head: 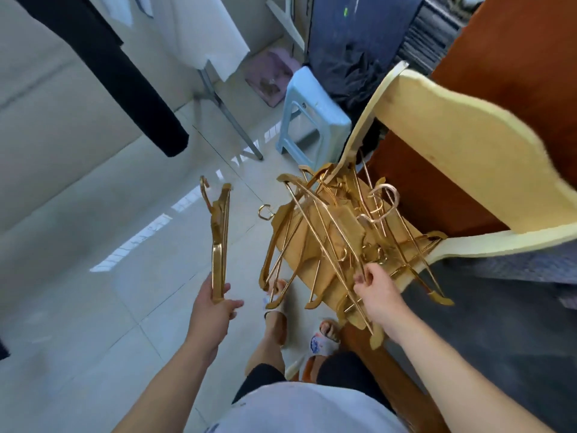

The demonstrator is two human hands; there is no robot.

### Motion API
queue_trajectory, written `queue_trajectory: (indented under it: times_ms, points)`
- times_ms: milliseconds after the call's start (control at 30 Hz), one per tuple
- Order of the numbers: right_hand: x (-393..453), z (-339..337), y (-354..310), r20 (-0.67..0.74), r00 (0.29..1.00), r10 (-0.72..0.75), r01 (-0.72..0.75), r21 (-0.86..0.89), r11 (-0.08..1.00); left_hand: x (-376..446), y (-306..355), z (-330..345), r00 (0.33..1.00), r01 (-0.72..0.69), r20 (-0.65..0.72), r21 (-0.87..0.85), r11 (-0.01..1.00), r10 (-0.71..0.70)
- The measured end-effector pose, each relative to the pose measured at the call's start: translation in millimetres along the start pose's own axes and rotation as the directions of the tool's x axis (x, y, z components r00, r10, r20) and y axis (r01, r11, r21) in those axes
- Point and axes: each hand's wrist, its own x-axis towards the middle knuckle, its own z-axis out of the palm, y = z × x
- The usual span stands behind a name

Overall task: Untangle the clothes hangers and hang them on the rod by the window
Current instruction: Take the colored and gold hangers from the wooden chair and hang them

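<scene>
A tangled pile of gold metal hangers [331, 232] lies on a wooden surface beside a cream bed footboard. My right hand [376, 290] pinches a hanger wire at the near side of the pile. Out to the left, my left hand [215, 304] grips the lower end of a small bunch of gold hangers [218, 232] held upright over the floor, hooks pointing away from me. The rod by the window is out of view.
A light blue plastic stool [312, 117] stands on the tiled floor beyond the pile. A metal rack leg [229, 117] runs behind it, with black [103, 64] and white [199, 29] garments hanging at the upper left. My slippered feet [299, 335] stand below the pile.
</scene>
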Motion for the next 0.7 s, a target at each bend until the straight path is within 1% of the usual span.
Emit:
queue_trajectory:
  times_ms: [33, 100, 133, 167, 267, 333, 400, 467, 567, 700]
  points:
    - [-33.0, -11.2, 1.9, 0.065, 0.997, -0.048, 0.050, -0.027, 0.998, -42.7, -7.4, -5.0, 0.998, 0.003, -0.058, -0.047, 0.999, -0.005]
    - [-39.9, -17.7, 2.3, 0.098, 0.992, -0.076, 0.074, 0.023, 0.997, -55.0, -10.4, -0.3, 0.994, 0.038, -0.094, -0.124, 0.992, -0.049]
    - [-50.6, -21.6, 2.9, 0.127, 0.987, -0.102, 0.093, 0.072, 0.993, -68.9, -14.7, 0.0, 0.991, 0.054, -0.110, -0.168, 0.984, -0.073]
    - [-78.6, -31.8, 5.7, 0.168, 0.977, -0.134, 0.116, 0.116, 0.987, -101.7, -25.1, -2.2, 0.989, 0.058, -0.124, -0.206, 0.977, -0.085]
    - [-106.3, -43.1, 12.4, 0.187, 0.959, -0.212, 0.153, 0.284, 0.946, -154.1, -42.6, -3.8, 0.986, 0.037, -0.141, -0.314, 0.949, -0.086]
    - [-127.0, -49.8, 11.0, 0.166, 0.958, -0.232, 0.179, 0.285, 0.942, -182.9, -53.1, -11.8, 0.987, 0.034, -0.135, -0.360, 0.932, -0.088]
    - [-142.2, -52.8, 7.8, 0.157, 0.956, -0.249, 0.206, 0.247, 0.947, -204.7, -60.2, -28.6, 0.987, 0.015, -0.145, -0.381, 0.924, -0.075]
    - [-158.3, -52.2, -1.2, 0.198, 0.943, -0.268, 0.228, 0.201, 0.953, -218.4, -65.9, -49.0, 0.984, -0.021, -0.169, -0.397, 0.918, -0.050]
    - [-180.4, -39.6, -13.0, 0.308, 0.907, -0.288, 0.249, 0.159, 0.955, -232.1, -68.5, -79.3, 0.975, -0.097, -0.222, -0.461, 0.882, -0.009]
    - [-216.3, -4.9, -26.7, 0.396, 0.865, -0.308, 0.248, 0.196, 0.949, -249.9, -71.5, -118.6, 0.959, -0.196, -0.281, -0.530, 0.825, 0.047]
